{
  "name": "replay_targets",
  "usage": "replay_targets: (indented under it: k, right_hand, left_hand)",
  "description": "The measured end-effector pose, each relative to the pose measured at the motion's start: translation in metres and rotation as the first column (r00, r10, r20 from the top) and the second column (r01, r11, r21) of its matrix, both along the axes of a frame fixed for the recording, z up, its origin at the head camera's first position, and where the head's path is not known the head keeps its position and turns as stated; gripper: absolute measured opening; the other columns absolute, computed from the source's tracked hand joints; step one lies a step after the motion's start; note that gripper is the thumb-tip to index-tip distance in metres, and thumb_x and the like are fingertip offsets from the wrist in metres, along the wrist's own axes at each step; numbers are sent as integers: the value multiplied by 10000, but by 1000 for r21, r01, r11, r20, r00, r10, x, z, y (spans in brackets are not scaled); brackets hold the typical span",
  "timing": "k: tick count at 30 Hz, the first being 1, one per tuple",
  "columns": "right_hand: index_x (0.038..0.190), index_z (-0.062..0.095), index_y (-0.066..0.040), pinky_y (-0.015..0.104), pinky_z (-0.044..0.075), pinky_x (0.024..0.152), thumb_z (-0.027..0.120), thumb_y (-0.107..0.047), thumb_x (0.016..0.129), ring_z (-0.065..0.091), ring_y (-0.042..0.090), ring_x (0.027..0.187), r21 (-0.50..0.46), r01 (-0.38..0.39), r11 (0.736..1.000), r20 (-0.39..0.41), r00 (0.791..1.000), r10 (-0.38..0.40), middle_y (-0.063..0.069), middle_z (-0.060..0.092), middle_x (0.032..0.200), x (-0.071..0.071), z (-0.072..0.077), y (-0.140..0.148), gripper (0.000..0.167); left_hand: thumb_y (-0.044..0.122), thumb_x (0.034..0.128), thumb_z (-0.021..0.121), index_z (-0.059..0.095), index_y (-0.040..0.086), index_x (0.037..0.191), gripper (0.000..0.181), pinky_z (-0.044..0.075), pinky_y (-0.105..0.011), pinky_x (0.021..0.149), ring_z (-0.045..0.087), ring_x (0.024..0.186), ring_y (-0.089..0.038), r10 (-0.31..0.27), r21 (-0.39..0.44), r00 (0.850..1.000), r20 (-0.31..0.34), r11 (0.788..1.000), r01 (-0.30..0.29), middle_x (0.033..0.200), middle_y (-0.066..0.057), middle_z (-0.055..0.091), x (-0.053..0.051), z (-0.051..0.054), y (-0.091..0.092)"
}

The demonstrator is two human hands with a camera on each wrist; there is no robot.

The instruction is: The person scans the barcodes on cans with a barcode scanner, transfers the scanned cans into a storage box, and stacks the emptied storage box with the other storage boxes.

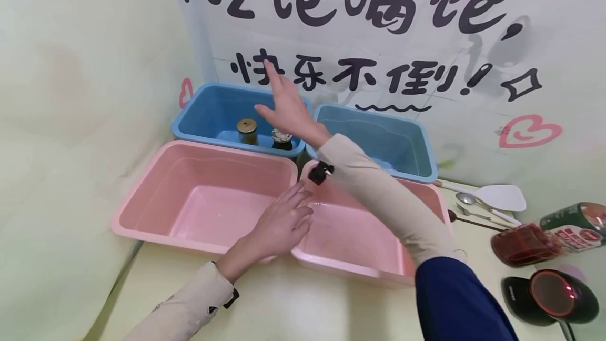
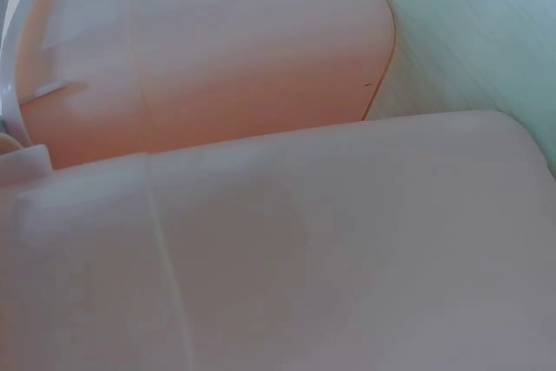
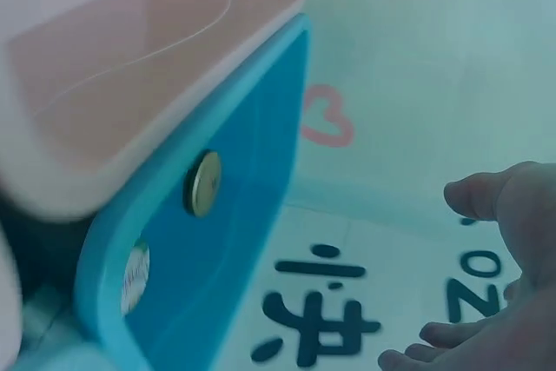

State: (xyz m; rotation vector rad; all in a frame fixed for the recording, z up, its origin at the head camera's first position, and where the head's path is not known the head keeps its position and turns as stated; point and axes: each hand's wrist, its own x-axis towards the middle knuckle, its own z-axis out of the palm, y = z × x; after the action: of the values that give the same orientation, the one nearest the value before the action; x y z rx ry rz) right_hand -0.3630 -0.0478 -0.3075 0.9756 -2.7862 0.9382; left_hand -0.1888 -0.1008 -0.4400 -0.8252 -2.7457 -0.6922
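Observation:
My right hand [image 1: 290, 107] hovers over the left blue bin [image 1: 187, 120], fingers extended, thumb spread, holding nothing. The right wrist view also has this hand [image 3: 512, 275] at its right edge. Two jars stand inside that bin: a gold-lidded jar [image 1: 247, 130] and a jar with a patterned white lid [image 1: 282, 138]. My left hand [image 1: 280, 222] is over the neighbouring rims of the left pink bin [image 1: 142, 214] and the right pink bin [image 1: 331, 263], with its fingers loosely bent. Whether it touches the rims is hard to tell.
Behind the right pink bin sits another blue bin [image 1: 426, 146]. To the right lie a white spatula [image 1: 502, 197], a spoon [image 1: 466, 199] and a fork [image 1: 478, 214]. A red-filled jar [image 1: 525, 244], a green-labelled bottle [image 1: 575, 228] and a black device [image 1: 551, 296] stand beyond.

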Motion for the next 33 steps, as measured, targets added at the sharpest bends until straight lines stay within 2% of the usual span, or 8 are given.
replay_targets:
  k: [8,11,15,20,22,28,33]
  right_hand:
    - [1615,-7,-285,476,244,1235,635,-368,961,177,227,1554,14,17,1000,45,999,-18,-36,112,1694,24,21,73,921]
    - [1618,21,-258,470,220,1244,645,-359,953,178,226,1553,17,31,999,37,999,-31,-31,109,1693,33,27,97,917]
    - [1617,46,-262,493,248,1229,666,-333,941,218,242,1541,7,72,997,57,996,-72,-7,143,1688,44,32,127,920]
    - [1612,41,-317,557,278,1201,683,-360,927,255,259,1530,21,128,992,98,987,-129,-1,148,1689,55,33,162,939]
    - [1611,41,-325,588,283,1187,689,-371,923,268,295,1523,37,146,989,117,982,-150,45,180,1682,58,31,178,946]
    - [1615,36,-294,646,253,1171,686,-364,932,257,416,1505,52,210,976,212,953,-217,187,237,1648,63,13,234,945]
    - [1617,-14,-238,643,257,1173,652,-316,963,199,434,1521,2,268,963,367,896,-250,215,160,1662,66,-3,279,936]
  left_hand:
    - [256,967,580,756,75,1118,294,247,-492,1233,291,1515,-319,26,-2,996,86,1000,-26,1432,-127,576,1,1,1]
    - [246,958,593,757,72,1115,287,244,-508,1231,272,1522,-320,30,13,994,109,999,-32,1428,-137,577,2,2,1]
    - [270,965,584,749,79,1134,304,231,-514,1234,249,1533,-311,33,7,991,131,999,-34,1437,-132,571,2,3,0]
    - [289,956,596,744,84,1135,309,224,-504,1239,237,1539,-295,51,6,990,134,999,-52,1454,-103,565,1,3,-1]
    - [285,951,604,748,83,1124,302,230,-508,1236,237,1540,-294,57,10,989,133,998,-59,1463,-104,559,1,2,-2]
    - [292,951,612,739,73,1153,324,231,-516,1232,224,1544,-296,63,4,987,151,998,-64,1516,-127,502,3,2,-1]
    - [302,952,611,723,66,1195,356,235,-528,1229,211,1548,-299,64,-8,985,161,998,-63,1541,-133,470,3,5,0]
